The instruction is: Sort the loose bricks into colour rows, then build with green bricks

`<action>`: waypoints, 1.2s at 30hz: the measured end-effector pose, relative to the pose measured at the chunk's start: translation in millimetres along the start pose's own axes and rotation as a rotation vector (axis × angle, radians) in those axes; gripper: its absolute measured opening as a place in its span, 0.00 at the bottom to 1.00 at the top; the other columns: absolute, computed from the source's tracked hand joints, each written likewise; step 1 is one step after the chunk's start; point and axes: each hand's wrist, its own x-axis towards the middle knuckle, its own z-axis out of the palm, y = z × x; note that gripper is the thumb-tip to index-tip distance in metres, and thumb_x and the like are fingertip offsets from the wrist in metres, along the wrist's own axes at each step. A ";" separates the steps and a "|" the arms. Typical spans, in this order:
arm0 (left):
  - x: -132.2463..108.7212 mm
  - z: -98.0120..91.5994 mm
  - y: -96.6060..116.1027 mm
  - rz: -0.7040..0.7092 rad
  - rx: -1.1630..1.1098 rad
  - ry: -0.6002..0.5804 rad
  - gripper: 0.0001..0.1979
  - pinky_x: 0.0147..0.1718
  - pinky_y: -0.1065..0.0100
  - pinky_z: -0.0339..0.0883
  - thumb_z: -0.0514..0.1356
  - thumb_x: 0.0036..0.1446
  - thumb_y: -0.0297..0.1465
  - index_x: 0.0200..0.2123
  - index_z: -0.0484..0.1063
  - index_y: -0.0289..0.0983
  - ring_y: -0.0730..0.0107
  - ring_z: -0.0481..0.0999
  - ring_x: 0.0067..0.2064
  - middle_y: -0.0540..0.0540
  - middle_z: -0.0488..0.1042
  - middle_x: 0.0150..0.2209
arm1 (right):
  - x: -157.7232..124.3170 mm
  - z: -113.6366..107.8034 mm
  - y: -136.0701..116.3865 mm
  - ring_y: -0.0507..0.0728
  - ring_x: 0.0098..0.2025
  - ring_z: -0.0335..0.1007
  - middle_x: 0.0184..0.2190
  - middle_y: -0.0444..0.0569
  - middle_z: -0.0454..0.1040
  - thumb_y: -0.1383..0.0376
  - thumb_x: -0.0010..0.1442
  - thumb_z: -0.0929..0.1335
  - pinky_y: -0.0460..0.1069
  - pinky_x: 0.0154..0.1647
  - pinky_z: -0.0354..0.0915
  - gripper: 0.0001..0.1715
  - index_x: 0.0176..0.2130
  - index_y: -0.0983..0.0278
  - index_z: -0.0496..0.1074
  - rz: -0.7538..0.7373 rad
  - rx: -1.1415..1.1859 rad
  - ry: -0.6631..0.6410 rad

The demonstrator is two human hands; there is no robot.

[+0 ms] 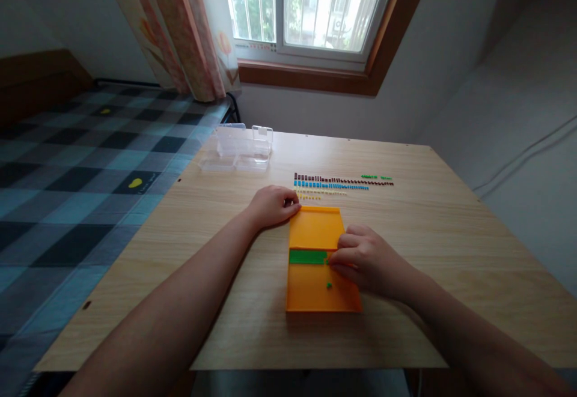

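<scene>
An open orange box (315, 295) lies flat on the table, with its two shallow halves joined across the middle. Packed green pieces (307, 257) form a band along the upper edge of the nearer half. My right hand (363, 259) reaches over the box's right side, fingers pinched on a small green piece (327, 261) at the band's right end. Another loose green piece (329, 285) lies lower in the same half. Curled at the box's far left corner, my left hand (276, 205) has its thumb and fingertips closed on the edge there.
Beyond the box, rows of tiny brown pieces (342, 180), blue pieces (331, 185), yellow pieces (320, 193) and green pieces (369, 176) line the wooden table (433, 217). A clear plastic case (241, 151) stands open at the back left. A checkered bed (90, 175) adjoins the left side.
</scene>
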 end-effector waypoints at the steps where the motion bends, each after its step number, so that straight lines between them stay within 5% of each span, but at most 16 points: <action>1: 0.1 0.2 -0.2 0.000 -0.001 0.000 0.10 0.30 0.68 0.58 0.61 0.58 0.37 0.30 0.80 0.40 0.69 0.73 0.31 0.50 0.79 0.29 | 0.5 0.7 -0.3 0.55 0.32 0.63 0.29 0.46 0.75 0.67 0.66 0.68 0.52 0.37 0.55 0.12 0.33 0.59 0.80 -0.001 0.000 -0.010; 36: 0.0 1.3 -0.9 0.002 -0.013 0.005 0.09 0.29 0.68 0.56 0.61 0.57 0.36 0.30 0.80 0.40 0.70 0.72 0.29 0.50 0.79 0.28 | 0.7 6.1 -3.4 0.55 0.33 0.67 0.30 0.48 0.76 0.72 0.65 0.66 0.49 0.37 0.60 0.12 0.35 0.63 0.79 0.072 0.172 -0.029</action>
